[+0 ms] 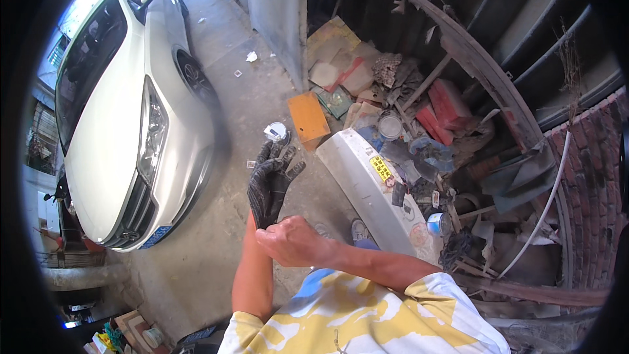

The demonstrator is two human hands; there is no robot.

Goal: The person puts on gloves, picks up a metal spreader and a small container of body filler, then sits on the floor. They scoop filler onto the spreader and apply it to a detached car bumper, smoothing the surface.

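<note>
Grey concrete floor (190,282), white car (108,157).
Bare right hand (296,241), fingers curled, seemingly grips black fabric glove (264,200) on left hand (270,180), fingers spread.

The car (108,151) stands left of the glove (268,183).

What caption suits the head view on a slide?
Bare right grip closed at the wrist of the black glove on the open left grip; white car at left.

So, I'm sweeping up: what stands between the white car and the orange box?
In the head view, a round white container near the box, then floor toward the car.
</note>
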